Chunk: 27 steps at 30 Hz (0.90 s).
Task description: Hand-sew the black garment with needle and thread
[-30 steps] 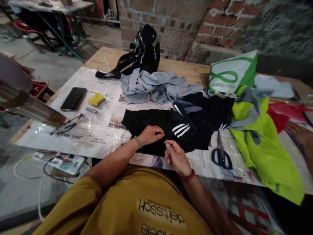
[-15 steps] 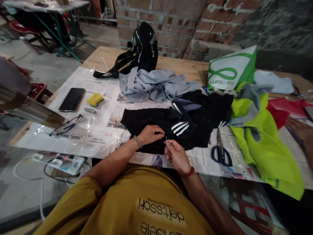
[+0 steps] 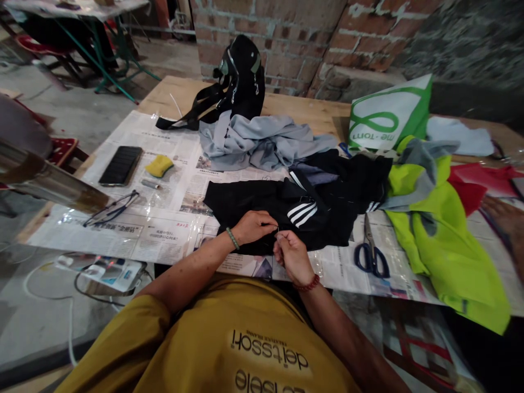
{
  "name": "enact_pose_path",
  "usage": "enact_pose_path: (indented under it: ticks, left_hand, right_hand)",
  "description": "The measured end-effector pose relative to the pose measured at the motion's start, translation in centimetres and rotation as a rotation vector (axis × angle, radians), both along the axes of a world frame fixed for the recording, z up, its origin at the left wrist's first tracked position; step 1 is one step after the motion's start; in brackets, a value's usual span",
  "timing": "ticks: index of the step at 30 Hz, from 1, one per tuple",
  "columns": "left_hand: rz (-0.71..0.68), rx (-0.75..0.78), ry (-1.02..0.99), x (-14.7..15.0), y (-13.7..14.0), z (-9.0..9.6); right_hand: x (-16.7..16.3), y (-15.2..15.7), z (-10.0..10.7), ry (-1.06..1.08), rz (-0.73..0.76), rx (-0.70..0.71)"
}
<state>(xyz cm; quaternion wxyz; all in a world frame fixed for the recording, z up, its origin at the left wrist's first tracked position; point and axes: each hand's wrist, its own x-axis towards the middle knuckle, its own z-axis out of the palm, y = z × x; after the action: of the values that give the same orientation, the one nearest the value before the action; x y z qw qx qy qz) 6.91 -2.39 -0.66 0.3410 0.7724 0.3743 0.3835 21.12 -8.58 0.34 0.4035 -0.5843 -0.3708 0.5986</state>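
My left hand (image 3: 254,227) is closed in a pinch over the black garment (image 3: 249,197); what sits between its fingertips is too small to make out. Just to the right and nearer my body, my right hand (image 3: 293,254) pinches a thin, upright sewing needle (image 3: 278,230). The fingertips of both hands are close together, with the needle's tip by the left ones. The black cloth lies spread under the hands and shows white stripes (image 3: 302,214) on its right part. Any thread is too fine to see.
Blue-handled scissors (image 3: 371,256) lie right of the garment, a yellow-green jacket (image 3: 446,240) beyond. Behind are grey cloth (image 3: 262,143), a black bag (image 3: 245,76) and a green-white bag (image 3: 388,117). Leftward lie a phone (image 3: 120,165), sponge (image 3: 159,165) and glasses (image 3: 110,210) on newspaper (image 3: 164,234).
My right hand has moved slightly up and left, bringing the needle to the left fingertips. My left hand has shifted a little to the right. The garment stays nearly in place.
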Motion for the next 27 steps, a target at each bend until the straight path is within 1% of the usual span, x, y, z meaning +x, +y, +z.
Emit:
enact_pose_path:
  ticks: [9,15,18,20,23,25,27]
  left_hand:
    - [-0.013,-0.019,-0.037,-0.2,0.1,0.1]
    - [-0.079,-0.059,-0.019,0.0,-0.3,0.4]
    - [-0.034,-0.091,-0.043,0.1,-0.4,0.5]
    - [0.041,-0.102,-0.044,0.2,-0.3,0.5]
    - [0.145,-0.114,0.019,0.2,-0.3,0.6]
    - [0.148,-0.121,0.053,0.2,-0.3,0.6]
    - [0.103,-0.107,0.055,0.2,-0.3,0.6]
  right_hand:
    - [-0.4,0.2,-0.8,-0.021,-0.031,0.086]
    - [-0.1,0.6,-1.5,-0.035,-0.041,0.122]
    - [-0.1,1.0,-1.5,-0.048,-0.04,0.141]
    - [-0.2,1.1,-1.3,-0.037,-0.04,0.145]
    - [-0.4,1.2,-1.0,0.003,-0.034,0.153]
    - [-0.5,1.2,-0.9,0.022,-0.048,0.171]
    - [-0.6,1.3,-0.7,0.04,-0.067,0.186]
